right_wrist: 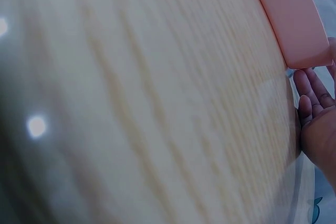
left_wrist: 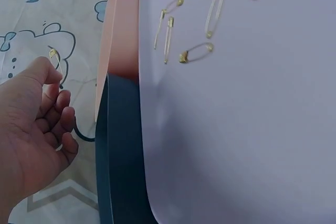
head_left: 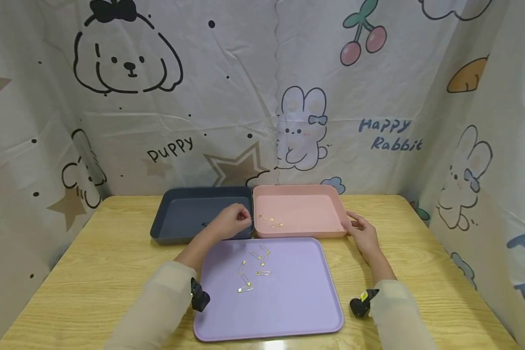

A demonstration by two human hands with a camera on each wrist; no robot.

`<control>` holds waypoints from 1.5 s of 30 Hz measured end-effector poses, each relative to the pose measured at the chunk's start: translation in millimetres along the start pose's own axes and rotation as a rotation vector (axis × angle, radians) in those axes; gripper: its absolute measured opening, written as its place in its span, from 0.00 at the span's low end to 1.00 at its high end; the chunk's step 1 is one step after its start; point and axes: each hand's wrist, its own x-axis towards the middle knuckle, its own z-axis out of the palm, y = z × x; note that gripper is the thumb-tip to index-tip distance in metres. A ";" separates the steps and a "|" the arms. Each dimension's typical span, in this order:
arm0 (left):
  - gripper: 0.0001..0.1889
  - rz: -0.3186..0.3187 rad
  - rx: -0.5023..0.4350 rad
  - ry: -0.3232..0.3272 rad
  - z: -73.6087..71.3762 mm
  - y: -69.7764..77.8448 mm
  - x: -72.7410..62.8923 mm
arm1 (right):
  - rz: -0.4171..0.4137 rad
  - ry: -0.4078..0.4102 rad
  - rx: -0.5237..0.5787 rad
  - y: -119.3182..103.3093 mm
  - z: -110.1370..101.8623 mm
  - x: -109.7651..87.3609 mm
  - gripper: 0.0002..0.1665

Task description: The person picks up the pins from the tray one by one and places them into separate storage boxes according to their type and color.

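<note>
My left hand [head_left: 233,221] is above the line where the dark blue tray [head_left: 175,194] meets the pink tray [head_left: 310,209]. Between thumb and forefinger it pinches a gold safety pin [left_wrist: 53,54], seen best in the left wrist view. A few more gold safety pins [head_left: 277,225] lie at the left inside the pink tray. My right hand [head_left: 365,236] touches the pink tray's front right corner, fingers fairly straight. Several gold safety pins [head_left: 263,273] are scattered over the upper left of the purple tray [head_left: 297,301] in front.
The trays sit on a wood-grain table [head_left: 113,243], the dark blue and pink ones side by side behind the purple one. A small dark thing [head_left: 204,224] lies in the dark blue tray, partly hidden by my left hand. Printed curtains [head_left: 227,121] surround the table.
</note>
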 end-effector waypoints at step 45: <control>0.07 -0.085 -0.012 0.151 26.0 14.7 60.2 | -0.030 0.026 0.029 4.2 0.0 3.9 0.34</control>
